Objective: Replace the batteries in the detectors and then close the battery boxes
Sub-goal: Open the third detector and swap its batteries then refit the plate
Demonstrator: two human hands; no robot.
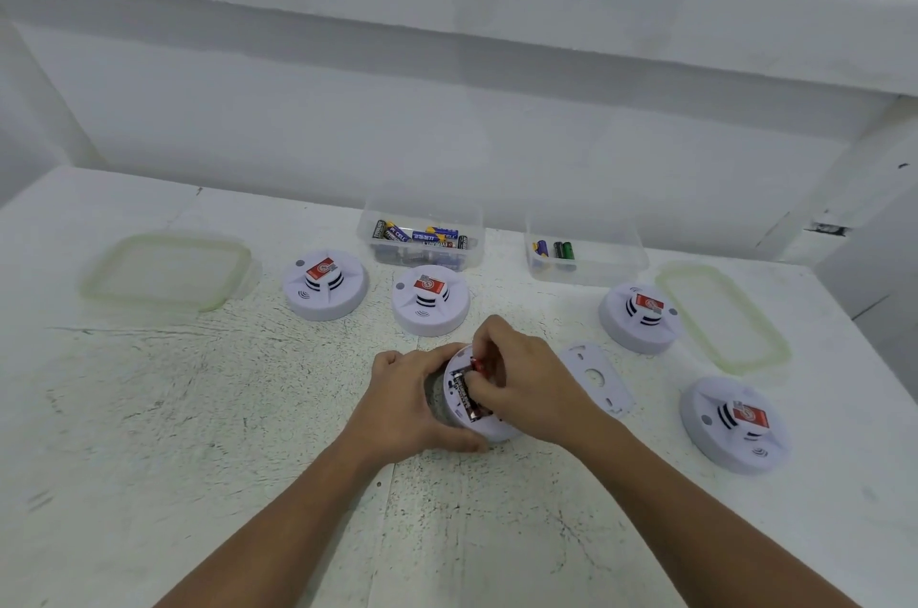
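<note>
white speckled table against white wall, detectors scattered.

I see the left hand gripping the upturned detector while the right hand pinches a red battery over its open compartment. The cover plate lies just right of that detector, the battery tub beyond it.
</note>
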